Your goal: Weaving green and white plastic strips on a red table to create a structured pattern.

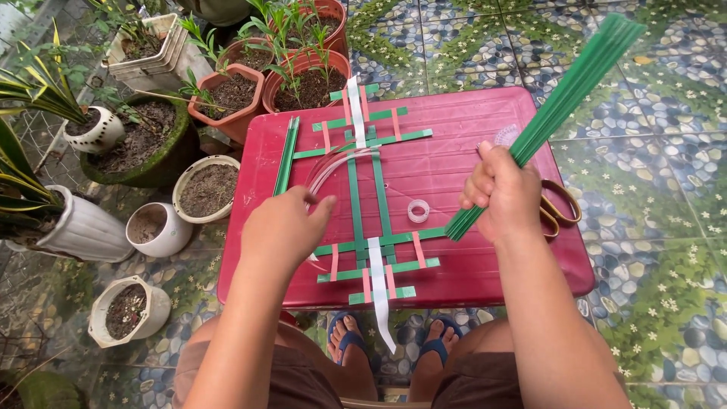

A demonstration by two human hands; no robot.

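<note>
Several soil-filled pots point(208, 189) flank the table point(469, 121); right fingers point(485, 182) clamp green strips point(568, 87), left fingers point(314, 208) spread.

table point(485, 261): glossy red plastic | strips point(575, 83): smooth green plastic | pots point(242, 121): matt terracotta

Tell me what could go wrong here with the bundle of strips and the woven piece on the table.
1. The right hand grips the green strip bundle near its lower end, so the long free ends could fan out or slip.
2. The left hand rests only at the left of the woven strips; a knock might shift the loose lattice.
3. The white strip hangs over the red table edge above the feet and may be snagged.
</note>
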